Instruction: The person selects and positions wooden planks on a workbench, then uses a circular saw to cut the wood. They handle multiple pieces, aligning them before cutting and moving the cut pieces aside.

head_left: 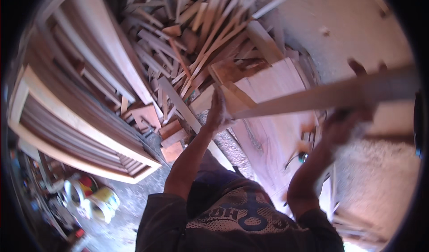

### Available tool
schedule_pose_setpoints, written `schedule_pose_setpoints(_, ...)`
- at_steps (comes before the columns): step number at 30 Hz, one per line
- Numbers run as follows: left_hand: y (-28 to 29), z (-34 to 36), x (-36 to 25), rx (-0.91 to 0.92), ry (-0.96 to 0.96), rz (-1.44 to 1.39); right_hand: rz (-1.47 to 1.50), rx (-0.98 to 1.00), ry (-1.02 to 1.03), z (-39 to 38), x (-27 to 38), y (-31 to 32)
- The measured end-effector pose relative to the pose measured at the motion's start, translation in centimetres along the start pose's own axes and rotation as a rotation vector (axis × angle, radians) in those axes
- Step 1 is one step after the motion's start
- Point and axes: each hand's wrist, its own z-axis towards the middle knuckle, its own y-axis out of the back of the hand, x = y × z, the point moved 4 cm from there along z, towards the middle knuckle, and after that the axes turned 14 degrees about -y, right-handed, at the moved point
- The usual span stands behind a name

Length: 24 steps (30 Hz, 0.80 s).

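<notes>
A long, pale wooden plank (pixel 308 96) is raised in front of me, slanting up to the right. My left hand (pixel 217 114) is at its narrow left end, with the thumb side against the wood. Farther along, my right hand (pixel 346 124) grips it from below; dark fingertips show past its far edge, smeared by motion. Beneath the plank lies a wide board surface (pixel 272 140) with curving grain. On that surface, near my right forearm, is a small dark tool (pixel 303 156), too blurred to name.
Offcuts and sticks (pixel 192 33) are heaped beyond the board. Slatted wooden frames (pixel 85 131) lean at the left, with buckets (pixel 103 203) on the floor near them. Small wood blocks (pixel 172 138) sit left of my left forearm. Bare ground (pixel 339 24) stretches at the far right.
</notes>
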Motion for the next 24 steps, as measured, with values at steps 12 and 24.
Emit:
schedule_pose_setpoints(12, 0.5, 0.6, -2.1, -0.025, -0.072, 0.024, 0.298, 0.240, -0.969, -15.8, -18.6, -0.2)
schedule_pose_setpoints(24, 0.6, 0.4, -1.3, -0.001, -0.057, 0.027, -0.005, 0.351, -0.917, -30.9, -22.7, -8.4)
